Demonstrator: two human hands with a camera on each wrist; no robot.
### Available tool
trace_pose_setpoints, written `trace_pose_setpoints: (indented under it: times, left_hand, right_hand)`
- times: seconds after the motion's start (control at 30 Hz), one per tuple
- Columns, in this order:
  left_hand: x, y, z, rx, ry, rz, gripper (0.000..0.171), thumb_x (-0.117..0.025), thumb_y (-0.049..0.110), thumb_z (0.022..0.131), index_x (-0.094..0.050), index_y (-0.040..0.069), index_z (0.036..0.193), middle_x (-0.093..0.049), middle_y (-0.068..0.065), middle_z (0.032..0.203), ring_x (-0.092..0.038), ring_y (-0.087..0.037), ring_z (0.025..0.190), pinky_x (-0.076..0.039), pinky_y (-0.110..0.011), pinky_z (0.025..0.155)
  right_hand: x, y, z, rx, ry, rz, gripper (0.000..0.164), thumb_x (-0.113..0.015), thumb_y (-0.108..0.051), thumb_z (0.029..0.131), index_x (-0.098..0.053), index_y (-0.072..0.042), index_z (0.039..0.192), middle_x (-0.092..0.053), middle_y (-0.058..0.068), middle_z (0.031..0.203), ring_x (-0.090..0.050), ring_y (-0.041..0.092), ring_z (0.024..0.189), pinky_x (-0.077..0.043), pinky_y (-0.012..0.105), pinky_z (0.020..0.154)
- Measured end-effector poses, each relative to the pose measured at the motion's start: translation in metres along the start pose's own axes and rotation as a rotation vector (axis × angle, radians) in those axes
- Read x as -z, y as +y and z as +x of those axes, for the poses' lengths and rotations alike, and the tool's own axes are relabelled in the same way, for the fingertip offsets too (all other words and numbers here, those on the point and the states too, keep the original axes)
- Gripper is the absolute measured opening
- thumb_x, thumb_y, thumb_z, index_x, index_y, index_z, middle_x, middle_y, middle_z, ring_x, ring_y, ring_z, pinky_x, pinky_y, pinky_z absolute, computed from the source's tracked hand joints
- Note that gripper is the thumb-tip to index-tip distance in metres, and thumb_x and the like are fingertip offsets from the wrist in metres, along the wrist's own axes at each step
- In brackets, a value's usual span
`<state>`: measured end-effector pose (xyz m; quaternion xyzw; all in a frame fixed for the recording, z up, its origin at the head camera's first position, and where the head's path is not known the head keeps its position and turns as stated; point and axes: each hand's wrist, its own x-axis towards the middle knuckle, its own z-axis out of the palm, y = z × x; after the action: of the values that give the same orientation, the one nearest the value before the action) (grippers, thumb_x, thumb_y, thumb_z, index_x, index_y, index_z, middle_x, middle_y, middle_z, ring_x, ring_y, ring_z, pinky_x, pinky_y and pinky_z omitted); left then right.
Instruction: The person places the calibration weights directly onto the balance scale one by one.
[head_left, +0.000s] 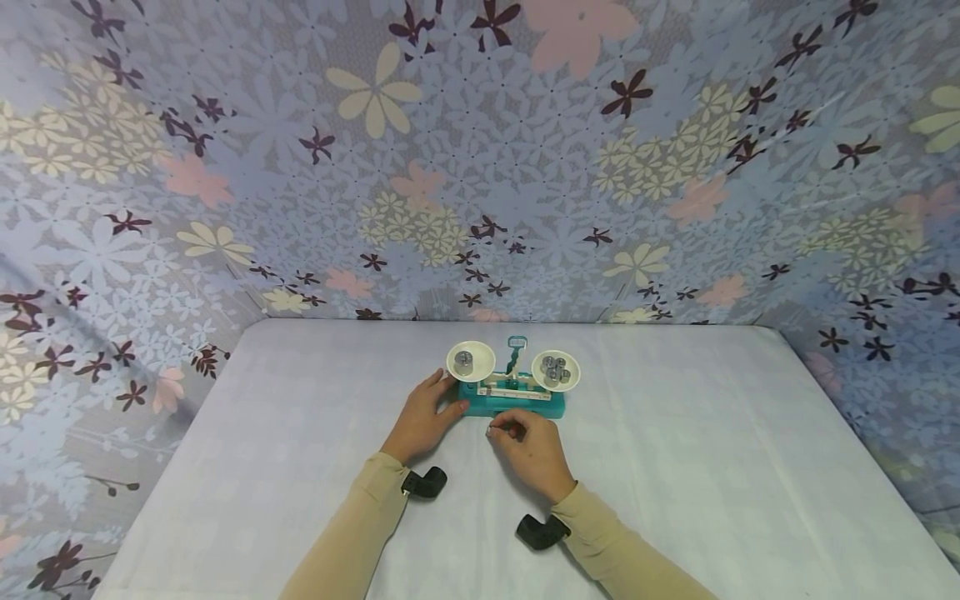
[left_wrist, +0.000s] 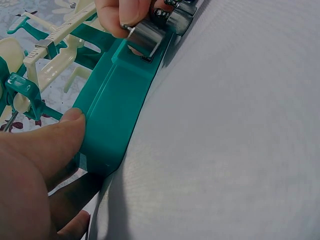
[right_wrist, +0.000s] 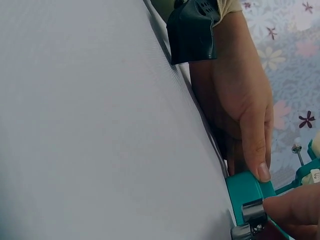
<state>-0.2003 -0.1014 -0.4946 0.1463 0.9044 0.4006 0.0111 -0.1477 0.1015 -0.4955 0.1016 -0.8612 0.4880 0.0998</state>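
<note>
Left grip (head_left: 422, 422) grasps left end of balance base (head_left: 510, 407), thumb pressed on it; firm, even hold should stop base sliding on desk (head_left: 675, 467). Right grip (head_left: 534, 450) pinches metal weight (left_wrist: 146, 38) at base's near edge, outside pans. Second metal piece (left_wrist: 181, 20) just beside it; cannot tell if gripped too. Best pinch: fingertips only, light pressure. Wise to lift clear of beam (head_left: 513, 393). Left pan (head_left: 483, 360) holds large weight (head_left: 463, 362); right pan (head_left: 573, 365) holds cluster of weights (head_left: 556, 369); avoid jostling either.
</note>
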Motion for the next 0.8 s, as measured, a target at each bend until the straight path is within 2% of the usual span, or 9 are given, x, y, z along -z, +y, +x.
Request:
trace_pose_setpoints:
  times: [0.37,0.8]
  left_hand:
    - [0.001,0.001,0.0,0.003,0.0,0.003,0.058,-0.064,0.034,0.099,-0.052,0.001,0.145,-0.04,-0.025,0.154,-0.036,-0.043,0.143,-0.029,-0.058,0.117]
    - [0.0,0.001,0.0,0.016,-0.003,0.01,0.058,-0.063,0.035,0.099,-0.051,0.003,0.146,-0.04,-0.024,0.154,-0.035,-0.042,0.143,-0.029,-0.059,0.117]
  right_hand:
    - [0.002,-0.006,-0.001,0.063,0.023,-0.032,0.012,-0.078,-0.002,0.083,-0.076,-0.013,0.087,-0.067,-0.005,0.081,-0.056,0.01,0.072,-0.046,0.026,0.064]
    - [0.007,-0.018,-0.003,0.069,0.015,-0.022,0.012,-0.078,-0.005,0.084,-0.077,-0.016,0.087,-0.066,-0.007,0.081,-0.057,0.012,0.075,-0.041,0.024,0.057]
